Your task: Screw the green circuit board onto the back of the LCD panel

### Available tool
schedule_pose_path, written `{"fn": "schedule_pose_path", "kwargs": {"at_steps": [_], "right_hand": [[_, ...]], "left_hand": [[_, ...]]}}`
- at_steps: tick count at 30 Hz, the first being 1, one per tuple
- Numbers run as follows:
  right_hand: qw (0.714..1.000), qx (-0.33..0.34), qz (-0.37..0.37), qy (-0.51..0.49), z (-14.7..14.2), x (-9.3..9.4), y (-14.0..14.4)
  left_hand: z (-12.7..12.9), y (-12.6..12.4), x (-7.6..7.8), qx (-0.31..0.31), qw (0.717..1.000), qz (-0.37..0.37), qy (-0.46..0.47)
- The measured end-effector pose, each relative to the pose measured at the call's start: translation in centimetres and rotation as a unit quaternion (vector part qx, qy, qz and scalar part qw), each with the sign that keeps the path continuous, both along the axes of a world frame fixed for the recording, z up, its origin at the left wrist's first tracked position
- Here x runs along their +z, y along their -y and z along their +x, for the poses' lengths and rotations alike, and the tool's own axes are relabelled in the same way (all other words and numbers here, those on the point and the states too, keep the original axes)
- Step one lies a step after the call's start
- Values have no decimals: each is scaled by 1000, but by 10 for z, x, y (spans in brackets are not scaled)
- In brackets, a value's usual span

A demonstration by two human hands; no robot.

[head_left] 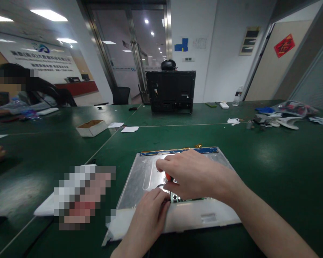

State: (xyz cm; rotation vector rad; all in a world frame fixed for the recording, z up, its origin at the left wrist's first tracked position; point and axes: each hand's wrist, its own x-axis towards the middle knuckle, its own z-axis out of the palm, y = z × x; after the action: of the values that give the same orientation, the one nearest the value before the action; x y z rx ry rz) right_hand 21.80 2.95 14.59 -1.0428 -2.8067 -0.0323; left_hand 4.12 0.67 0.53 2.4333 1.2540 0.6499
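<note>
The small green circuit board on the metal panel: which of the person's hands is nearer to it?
Left, narrowly. The left hand lies beside the green circuit board, fingertips at its left end. The right hand hovers just above it, gripping an orange-handled tool.

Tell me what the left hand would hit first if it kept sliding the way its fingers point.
Probably the small green circuit board on the metal panel: the left hand points up and right toward it, just below the right hand. Depth is hard to judge.
</note>
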Motion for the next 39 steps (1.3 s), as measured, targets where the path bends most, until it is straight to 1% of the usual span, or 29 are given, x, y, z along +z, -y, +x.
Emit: {"fn": "schedule_pose_path", "kwargs": {"at_steps": [7, 15, 22, 24, 32, 39], "right_hand": [[1000, 0, -20, 7, 0, 3, 3], [1000, -21, -9, 6, -2, 4, 1], [1000, 20, -11, -4, 1, 2, 4], [1000, 23, -13, -3, 0, 3, 4], [1000, -21, -3, 3, -3, 3, 0], [1000, 20, -17, 3, 0, 4, 3]], "left_hand": [[-2, 0, -2, -6, 1000, 4, -1], [-1, -1, -2, -8, 1000, 14, 1], [-2, -3, -8, -13, 999, 37, 6], [-3, -2, -8, -11, 999, 44, 7], [-2, -2, -5, -4, 999, 32, 4], [-2, 0, -5, -4, 1000, 27, 4]]}}
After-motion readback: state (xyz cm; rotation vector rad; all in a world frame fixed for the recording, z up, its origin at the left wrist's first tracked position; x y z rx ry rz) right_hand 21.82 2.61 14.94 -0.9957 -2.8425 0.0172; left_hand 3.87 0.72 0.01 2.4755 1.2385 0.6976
